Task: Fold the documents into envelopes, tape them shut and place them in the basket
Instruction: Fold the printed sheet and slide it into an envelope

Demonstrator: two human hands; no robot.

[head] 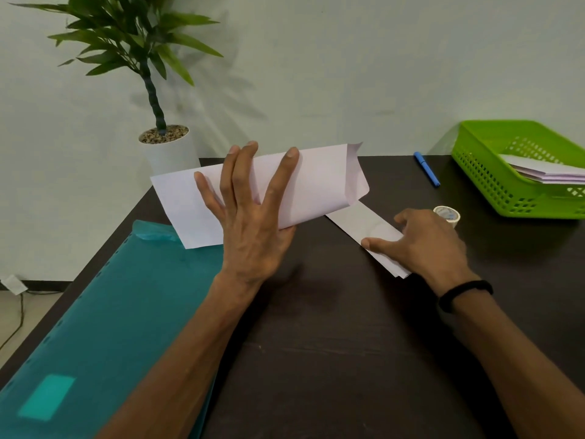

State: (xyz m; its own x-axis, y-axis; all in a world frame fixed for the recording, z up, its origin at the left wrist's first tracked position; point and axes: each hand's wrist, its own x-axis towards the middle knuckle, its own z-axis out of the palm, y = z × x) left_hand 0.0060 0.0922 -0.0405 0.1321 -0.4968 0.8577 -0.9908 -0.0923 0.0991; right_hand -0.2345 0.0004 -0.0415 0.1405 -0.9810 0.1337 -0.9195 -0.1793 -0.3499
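My left hand [250,213] holds a white sheet of paper [319,182] lifted off the dark table, fingers spread over its top and thumb under its curled lower edge. The sheet bends over in a loose fold, its right corner curling up. My right hand [424,245] rests on a white envelope [361,220] lying flat on the table, thumb and fingertips pressing its near end. A roll of tape [448,214] stands just behind my right hand. The green basket [481,172] at the far right holds several white envelopes [544,174].
A teal plastic folder [104,315] covers the table's left side. A blue pen [427,169] lies near the back edge, left of the basket. A potted plant [164,144] in a white pot stands behind the table's left corner. The dark table [332,359] shows bare in front of me.
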